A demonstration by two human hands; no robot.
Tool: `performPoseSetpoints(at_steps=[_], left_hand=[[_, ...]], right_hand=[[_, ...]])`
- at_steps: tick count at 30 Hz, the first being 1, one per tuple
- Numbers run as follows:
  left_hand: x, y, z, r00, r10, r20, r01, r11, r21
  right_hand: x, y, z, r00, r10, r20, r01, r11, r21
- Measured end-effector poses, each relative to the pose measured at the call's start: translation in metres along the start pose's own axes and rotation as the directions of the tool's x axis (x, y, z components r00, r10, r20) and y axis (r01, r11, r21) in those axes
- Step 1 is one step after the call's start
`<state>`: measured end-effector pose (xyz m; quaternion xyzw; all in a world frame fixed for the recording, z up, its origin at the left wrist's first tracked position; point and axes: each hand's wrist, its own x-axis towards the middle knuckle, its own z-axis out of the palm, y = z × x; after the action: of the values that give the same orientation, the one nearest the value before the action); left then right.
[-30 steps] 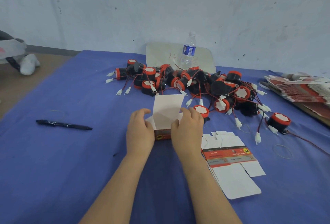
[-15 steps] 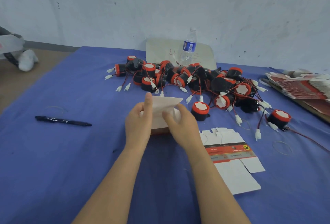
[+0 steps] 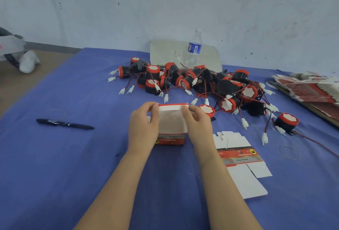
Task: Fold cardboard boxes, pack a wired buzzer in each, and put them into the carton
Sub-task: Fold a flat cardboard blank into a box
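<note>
Flap of red-and-white cardboard box now folded down, was upright half a second ago. Left hand and right hand both keep a pinch grip on its top corners.

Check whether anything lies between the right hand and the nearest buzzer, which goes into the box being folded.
Nothing visible lies between them: the buzzer stands close beside the right hand. That hand and the left hand both grip the box.
</note>
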<state>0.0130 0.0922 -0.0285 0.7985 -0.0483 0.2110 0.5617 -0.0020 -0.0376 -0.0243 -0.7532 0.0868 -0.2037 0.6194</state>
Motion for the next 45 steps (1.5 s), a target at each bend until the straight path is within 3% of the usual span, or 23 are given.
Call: performPoseSetpoints(at_steps=[7, 11, 14, 21, 25, 27, 29, 31, 34, 38, 41, 43, 45], left_hand=[[-0.005, 0.005, 0.001, 0.992, 0.077, -0.098, -0.053, 0.972, 0.228], [-0.004, 0.005, -0.002, 0.988, 0.151, -0.041, -0.135, 0.956, 0.26], [-0.003, 0.004, -0.002, 0.982, 0.183, -0.041, -0.163, 0.941, 0.296], [-0.005, 0.004, 0.0, 0.968, 0.231, -0.1, -0.191, 0.932, 0.308], [-0.005, 0.0, 0.003, 0.983, 0.115, -0.142, -0.091, 0.982, 0.163], [-0.003, -0.001, 0.003, 0.987, -0.092, -0.13, 0.088, 0.995, -0.042], [0.001, -0.003, 0.0, 0.935, -0.348, -0.062, 0.33, 0.922, -0.202], [0.005, -0.008, -0.002, 0.878, -0.478, 0.024, 0.466, 0.841, -0.275], [0.007, -0.007, -0.003, 0.853, -0.51, 0.113, 0.514, 0.781, -0.356], [0.007, -0.006, 0.0, 0.886, -0.458, 0.065, 0.456, 0.84, -0.295], [0.005, -0.007, 0.0, 0.878, -0.475, 0.052, 0.466, 0.825, -0.321], [0.007, -0.007, -0.003, 0.865, -0.494, 0.091, 0.49, 0.79, -0.368], [0.009, -0.005, -0.006, 0.852, -0.486, 0.194, 0.513, 0.703, -0.492]], right_hand=[[-0.005, 0.004, 0.007, 0.971, -0.205, -0.124, 0.183, 0.969, -0.166], [-0.005, 0.002, 0.001, 0.985, -0.173, -0.004, 0.171, 0.979, -0.109], [-0.004, -0.002, -0.003, 0.972, -0.213, 0.102, 0.227, 0.96, -0.163], [-0.005, 0.001, 0.003, 0.953, -0.302, 0.009, 0.291, 0.909, -0.298], [-0.007, 0.003, 0.005, 0.938, -0.339, -0.067, 0.282, 0.864, -0.416], [-0.007, 0.003, 0.005, 0.881, -0.459, -0.118, 0.344, 0.79, -0.507], [-0.007, 0.002, 0.006, 0.879, -0.475, -0.031, 0.379, 0.737, -0.559], [-0.009, 0.002, 0.007, 0.918, -0.385, 0.096, 0.369, 0.739, -0.563], [-0.01, 0.002, 0.008, 0.932, -0.334, 0.144, 0.354, 0.745, -0.565], [-0.01, 0.002, 0.007, 0.931, -0.323, 0.17, 0.361, 0.75, -0.554], [-0.01, 0.002, 0.007, 0.93, -0.298, 0.215, 0.367, 0.708, -0.603], [-0.01, 0.003, 0.009, 0.93, -0.279, 0.24, 0.367, 0.691, -0.622], [-0.009, 0.004, 0.008, 0.943, -0.246, 0.223, 0.332, 0.746, -0.578]])
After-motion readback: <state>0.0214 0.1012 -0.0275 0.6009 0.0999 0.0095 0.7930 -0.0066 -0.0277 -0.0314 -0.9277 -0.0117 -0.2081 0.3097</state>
